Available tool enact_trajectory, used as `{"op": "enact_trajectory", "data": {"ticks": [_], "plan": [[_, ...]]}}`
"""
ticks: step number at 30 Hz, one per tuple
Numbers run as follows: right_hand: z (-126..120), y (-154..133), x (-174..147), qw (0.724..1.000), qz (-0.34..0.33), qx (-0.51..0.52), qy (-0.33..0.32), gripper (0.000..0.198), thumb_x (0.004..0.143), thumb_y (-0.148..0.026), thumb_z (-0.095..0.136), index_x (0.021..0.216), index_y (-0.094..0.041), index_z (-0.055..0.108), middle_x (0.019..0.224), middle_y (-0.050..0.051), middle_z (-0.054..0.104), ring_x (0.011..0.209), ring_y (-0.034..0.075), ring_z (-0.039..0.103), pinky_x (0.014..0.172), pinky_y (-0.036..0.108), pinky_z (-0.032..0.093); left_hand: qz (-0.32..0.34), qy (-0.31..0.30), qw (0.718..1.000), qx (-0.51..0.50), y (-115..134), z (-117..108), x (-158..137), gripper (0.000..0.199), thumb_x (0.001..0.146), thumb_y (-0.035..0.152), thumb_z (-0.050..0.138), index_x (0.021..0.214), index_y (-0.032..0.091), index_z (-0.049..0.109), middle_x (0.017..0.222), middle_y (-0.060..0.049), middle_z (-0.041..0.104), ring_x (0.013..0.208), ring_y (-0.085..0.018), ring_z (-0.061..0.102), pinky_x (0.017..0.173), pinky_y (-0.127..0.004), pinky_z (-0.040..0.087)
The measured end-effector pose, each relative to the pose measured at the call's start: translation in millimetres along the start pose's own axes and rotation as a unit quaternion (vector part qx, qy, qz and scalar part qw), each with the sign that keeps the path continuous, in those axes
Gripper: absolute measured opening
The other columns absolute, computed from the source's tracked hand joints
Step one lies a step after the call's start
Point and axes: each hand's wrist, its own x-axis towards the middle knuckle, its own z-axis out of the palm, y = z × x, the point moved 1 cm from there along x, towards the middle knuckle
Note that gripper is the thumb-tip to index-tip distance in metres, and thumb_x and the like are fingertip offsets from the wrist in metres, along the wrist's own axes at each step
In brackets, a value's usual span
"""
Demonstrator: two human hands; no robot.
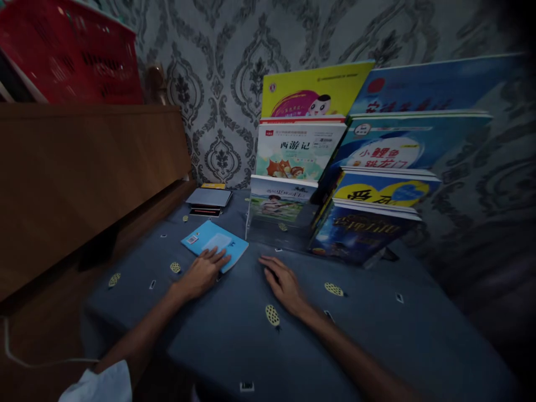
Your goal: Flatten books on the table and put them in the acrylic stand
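A light blue book [211,239] lies flat on the dark blue tablecloth [218,340], with a barcode near its left corner. My left hand [204,272] rests on the book's near edge, fingers stretched over the cover. To the right of the book, my right hand [285,283] lies on the cloth with its fingers extended and nothing in them. Just beyond that hand stands a clear book rack [276,234], holding a white book [299,145] and a green landscape-covered book [280,204] in its left column.
More books, including a dark blue one [360,231], fill the rack's right column. A small stack with a grey cover [209,197] lies at the table's back left. On the left, a wooden cabinet [92,184] carries a red basket [75,56]. Patterned wallpaper [221,72] rises behind.
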Motion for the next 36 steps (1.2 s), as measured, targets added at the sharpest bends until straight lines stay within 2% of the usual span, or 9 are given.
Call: {"op": "enact_trajectory", "data": {"ticks": [7,12,14,17,19,23,29,33,36], "plan": [[-5.3,-26.8,-0.1,0.996,-0.085,0.006,-0.03,0.033,0.099,-0.027,0.048,0.126,-0.023,0.066,0.128,0.012,0.068,0.12,0.026,0.063,0.104,0.05,0.049,0.116,0.017,0.989,-0.094,40.9,3.8,-42.1,0.063,0.092,0.005,0.039,0.15,0.031,0.042,0.152,-0.005,0.049,0.146,-0.023,0.038,0.12,-0.05,0.028],[6.8,-56.0,1.4,0.983,-0.11,0.047,-0.136,0.038,0.101,-0.029,0.045,0.134,-0.018,0.061,0.135,0.013,0.065,0.13,0.023,0.056,0.109,0.043,0.046,0.187,-0.046,0.959,-0.207,70.3,-8.8,-54.7,0.054,0.093,0.008,0.041,0.139,0.033,0.056,0.142,-0.001,0.06,0.14,-0.018,0.046,0.124,-0.048,0.018],[14.4,-70.6,5.4,0.974,-0.121,0.047,-0.187,0.04,0.101,-0.031,0.044,0.137,-0.02,0.059,0.14,0.01,0.062,0.134,0.022,0.053,0.113,0.041,0.042,0.188,-0.071,0.95,-0.239,82.8,-16.2,-54.0,0.052,0.092,0.008,0.042,0.133,0.034,0.061,0.136,0.001,0.065,0.134,-0.017,0.053,0.122,-0.043,0.025],[23.0,-82.4,14.6,0.957,-0.127,0.034,-0.259,0.042,0.104,-0.034,0.041,0.143,-0.024,0.053,0.149,0.005,0.053,0.144,0.019,0.04,0.122,0.041,0.029,0.21,-0.091,0.932,-0.282,98.0,-24.6,-50.4,0.049,0.091,0.008,0.043,0.128,0.031,0.065,0.134,0.001,0.066,0.131,-0.015,0.056,0.113,-0.032,0.04],[24.6,-78.8,21.8,0.952,-0.12,0.024,-0.28,0.044,0.105,-0.038,0.04,0.145,-0.024,0.051,0.152,0.005,0.049,0.148,0.019,0.034,0.124,0.042,0.023,0.232,-0.093,0.922,-0.295,103.3,-27.9,-47.7,0.049,0.091,0.007,0.043,0.127,0.03,0.066,0.135,0.001,0.065,0.135,-0.016,0.052,0.114,-0.032,0.039],[18.4,-49.9,33.2,0.963,-0.056,-0.054,-0.258,0.052,0.103,-0.04,0.044,0.149,-0.017,0.045,0.156,0.012,0.041,0.148,0.024,0.033,0.123,0.046,0.023,0.255,-0.092,0.919,-0.288,104.3,-30.9,-43.5,0.053,0.088,0.002,0.044,0.126,0.032,0.065,0.135,0.003,0.065,0.139,-0.017,0.048,0.124,-0.043,0.024],[1.5,-9.5,24.9,0.969,0.016,-0.139,-0.205,0.053,0.103,-0.038,0.04,0.151,-0.016,0.042,0.156,0.014,0.042,0.147,0.025,0.035,0.123,0.049,0.022,0.251,-0.085,0.925,-0.271,97.3,-30.5,-43.3,0.056,0.089,0.001,0.043,0.127,0.035,0.065,0.137,0.004,0.064,0.142,-0.018,0.043,0.125,-0.052,0.018],[-11.1,2.9,5.8,0.97,0.058,-0.164,-0.167,0.054,0.104,-0.039,0.035,0.152,-0.016,0.039,0.156,0.014,0.042,0.147,0.025,0.034,0.122,0.05,0.024,0.231,-0.081,0.942,-0.231,85.0,-27.9,-43.4,0.066,0.084,-0.004,0.04,0.131,0.036,0.062,0.149,0.005,0.052,0.15,-0.02,0.029,0.125,-0.056,0.016],[-23.1,8.7,-8.0,0.969,0.08,-0.174,-0.152,0.056,0.103,-0.039,0.035,0.152,-0.012,0.039,0.156,0.016,0.042,0.148,0.026,0.033,0.122,0.051,0.023,0.221,-0.071,0.951,-0.205,79.0,-25.2,-39.4,0.07,0.085,-0.005,0.038,0.139,0.035,0.055,0.158,0.004,0.039,0.153,-0.022,0.02,0.124,-0.055,0.02]]}}
